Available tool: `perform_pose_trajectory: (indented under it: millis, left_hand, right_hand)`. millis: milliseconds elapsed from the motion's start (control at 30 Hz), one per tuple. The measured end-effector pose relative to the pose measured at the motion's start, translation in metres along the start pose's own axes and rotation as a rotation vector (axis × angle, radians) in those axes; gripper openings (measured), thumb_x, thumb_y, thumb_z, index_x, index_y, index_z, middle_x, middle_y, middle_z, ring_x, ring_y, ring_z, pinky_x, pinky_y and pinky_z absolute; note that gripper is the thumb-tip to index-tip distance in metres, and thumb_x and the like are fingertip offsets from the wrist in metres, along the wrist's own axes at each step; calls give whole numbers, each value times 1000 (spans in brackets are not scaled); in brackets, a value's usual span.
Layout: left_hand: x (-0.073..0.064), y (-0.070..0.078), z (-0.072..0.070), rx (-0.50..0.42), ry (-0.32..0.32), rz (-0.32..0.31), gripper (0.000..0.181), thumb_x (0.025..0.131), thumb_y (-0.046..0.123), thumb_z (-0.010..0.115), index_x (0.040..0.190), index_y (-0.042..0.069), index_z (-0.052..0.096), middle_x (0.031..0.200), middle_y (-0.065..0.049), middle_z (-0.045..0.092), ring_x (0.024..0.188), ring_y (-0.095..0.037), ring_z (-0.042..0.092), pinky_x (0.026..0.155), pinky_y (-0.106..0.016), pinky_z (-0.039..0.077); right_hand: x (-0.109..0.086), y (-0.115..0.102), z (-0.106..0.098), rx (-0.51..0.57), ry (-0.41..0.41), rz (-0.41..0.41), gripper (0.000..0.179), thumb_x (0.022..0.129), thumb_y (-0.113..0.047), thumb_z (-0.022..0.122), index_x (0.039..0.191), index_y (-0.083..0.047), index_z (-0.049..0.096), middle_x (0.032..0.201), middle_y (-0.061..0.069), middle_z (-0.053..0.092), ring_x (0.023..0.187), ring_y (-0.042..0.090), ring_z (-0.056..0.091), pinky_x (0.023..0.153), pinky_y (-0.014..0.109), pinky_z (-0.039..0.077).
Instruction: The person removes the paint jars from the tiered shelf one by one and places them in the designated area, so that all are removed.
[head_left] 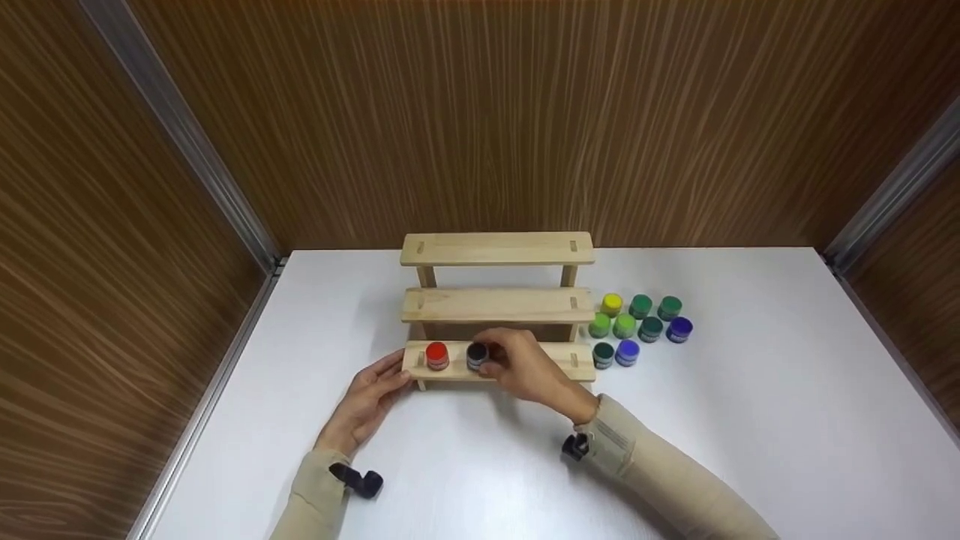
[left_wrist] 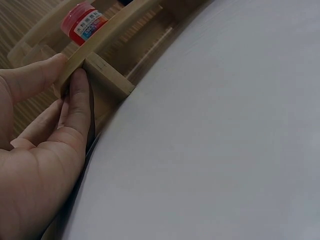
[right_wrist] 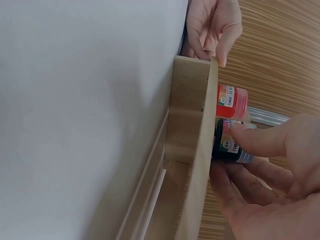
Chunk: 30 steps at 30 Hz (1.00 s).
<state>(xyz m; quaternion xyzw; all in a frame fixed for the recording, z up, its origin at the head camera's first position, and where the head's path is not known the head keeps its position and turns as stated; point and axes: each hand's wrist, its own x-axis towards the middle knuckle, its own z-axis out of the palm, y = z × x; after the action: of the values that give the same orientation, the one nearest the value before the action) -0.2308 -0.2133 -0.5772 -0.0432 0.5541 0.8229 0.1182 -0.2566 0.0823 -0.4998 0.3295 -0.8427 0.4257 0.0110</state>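
A three-tier wooden display stand (head_left: 499, 304) stands on the white table. My left hand (head_left: 367, 405) pinches the left end of its lowest step, thumb on top and fingers underneath, as the left wrist view shows. On that step sits a small paint jar with a red lid (head_left: 437, 356). To its right, my right hand (head_left: 529, 367) grips a dark paint jar (right_wrist: 230, 142) between thumb and fingers. In the right wrist view this jar is upright relative to the step, its base at or very near the wood; exact contact I cannot tell.
Several more paint jars stand on the table right of the stand: yellow (head_left: 612, 304), light green (head_left: 624, 325), green (head_left: 670, 307), dark green (head_left: 603, 355) and purple (head_left: 679, 329). Wood-grain panels (head_left: 495, 120) enclose the back and sides.
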Motion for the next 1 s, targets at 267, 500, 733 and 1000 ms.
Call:
perform_pose_trajectory:
  millis: [267,500,733,1000]
  left_hand:
    - [0,1,0,20,-16,5,67,104,-4,61,163,-9,29,170,-28,32,154,-35,41,115,-25,52]
    - [0,4,-1,22,-21,4,67,105,-4,60,163,-9,28,171,-27,30,157,-37,37,116,-24,51]
    - [-1,4,0,16,-13,3,66,104,-5,61,163,-8,31,170,-26,33,155,-34,41,115,-25,52]
    - [-1,1,0,31,-28,-5,69,104,-3,62,163,-9,28,172,-26,30,158,-37,35,117,-25,50]
  right_hand:
    - [1,-5,-15,55,-6,-8,39,85,17,70,122,4,73,112,16,77,101,28,77,92,33,66]
    - [-2,-8,-33,36,23,-27,42,87,12,73,128,5,71,118,15,77,106,29,76,98,40,65]
    - [-9,-11,-50,61,55,-45,43,88,15,74,130,5,70,118,15,77,107,29,76,98,39,65]
    - [-23,-11,-70,82,64,-31,41,92,12,74,133,10,66,120,19,75,107,32,76,94,37,66]
